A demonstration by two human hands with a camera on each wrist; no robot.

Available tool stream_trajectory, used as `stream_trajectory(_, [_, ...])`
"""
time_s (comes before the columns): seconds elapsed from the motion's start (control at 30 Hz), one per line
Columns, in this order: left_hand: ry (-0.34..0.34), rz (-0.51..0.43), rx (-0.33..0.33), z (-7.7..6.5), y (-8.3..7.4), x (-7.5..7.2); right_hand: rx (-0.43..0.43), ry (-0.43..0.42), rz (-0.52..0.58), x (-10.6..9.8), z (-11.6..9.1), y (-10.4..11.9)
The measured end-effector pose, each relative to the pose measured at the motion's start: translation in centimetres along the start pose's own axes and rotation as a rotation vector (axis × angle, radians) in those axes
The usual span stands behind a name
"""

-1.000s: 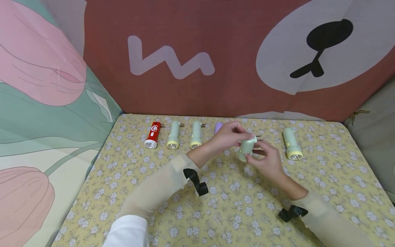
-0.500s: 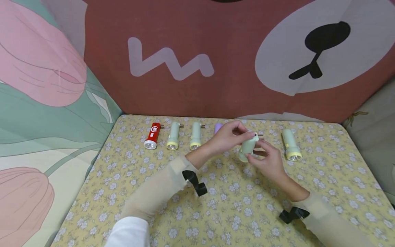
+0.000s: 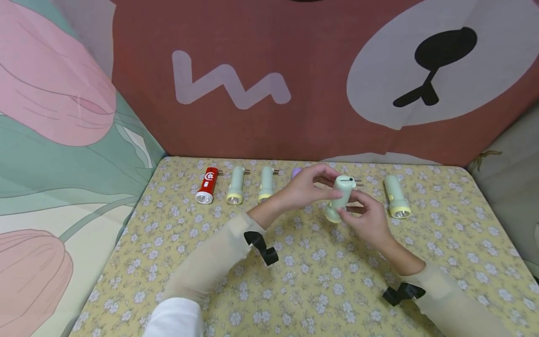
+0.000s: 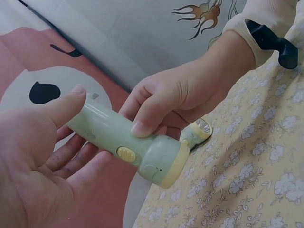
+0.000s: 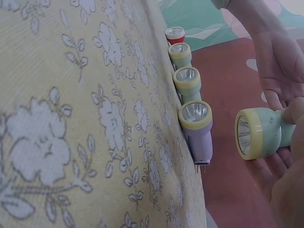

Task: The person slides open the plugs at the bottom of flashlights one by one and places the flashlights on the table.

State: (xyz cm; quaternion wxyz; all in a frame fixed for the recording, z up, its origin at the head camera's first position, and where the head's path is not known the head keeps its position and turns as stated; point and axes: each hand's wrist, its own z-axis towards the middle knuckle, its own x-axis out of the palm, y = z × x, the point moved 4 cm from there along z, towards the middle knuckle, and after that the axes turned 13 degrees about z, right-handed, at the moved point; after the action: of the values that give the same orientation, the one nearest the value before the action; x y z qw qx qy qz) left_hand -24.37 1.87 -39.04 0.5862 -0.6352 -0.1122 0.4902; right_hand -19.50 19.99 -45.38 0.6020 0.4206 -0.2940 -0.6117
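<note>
A pale green flashlight point(image 3: 340, 200) is held above the table, tail up, with its yellow-rimmed head pointing down. Two metal prongs stick out sideways near its tail. My left hand point(image 3: 301, 189) holds the tail half between thumb and fingers; the left wrist view shows its thumb point(image 4: 71, 105) across the tail end. Near the head, my right hand point(image 3: 370, 220) pinches the barrel, its thumb point(image 4: 148, 118) close to the yellow switch point(image 4: 126, 154). In the right wrist view the lens of the held flashlight point(image 5: 256, 134) faces left. Part of the barrel is hidden behind fingers.
A row on the flowered tablecloth point(image 3: 294, 290) holds a red flashlight point(image 3: 207, 185), two green flashlights point(image 3: 236, 183) and a purple flashlight point(image 5: 202, 142), mostly hidden by my left hand in the head view. Another green flashlight point(image 3: 396, 196) lies at right. A printed fabric wall point(image 3: 252, 131) rises behind.
The held flashlight has tipped so its tail end now faces the head camera. My left thumb has slid from the tail down onto the side. The flashlights on the table stay put.
</note>
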Motion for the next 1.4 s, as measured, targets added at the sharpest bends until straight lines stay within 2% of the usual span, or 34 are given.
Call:
stream_trajectory(0.33, [-0.017,0.003,0.024,-0.1,0.3,0.1,0.028,0.006,0.041,0.1,0.0,0.3])
stream_trajectory(0.8, [-0.048,-0.027,-0.026,-0.1,0.8,0.3,0.085,0.014,0.091,0.3,0.1,0.5])
stream_trajectory(1.07, [-0.102,0.012,-0.018,0.1,1.0,0.4,0.128,0.034,0.118,0.5,0.0,0.3])
stream_trajectory(1.4, [-0.134,0.026,-0.03,0.0,1.2,0.6,0.169,0.043,0.161,0.7,-0.1,0.2])
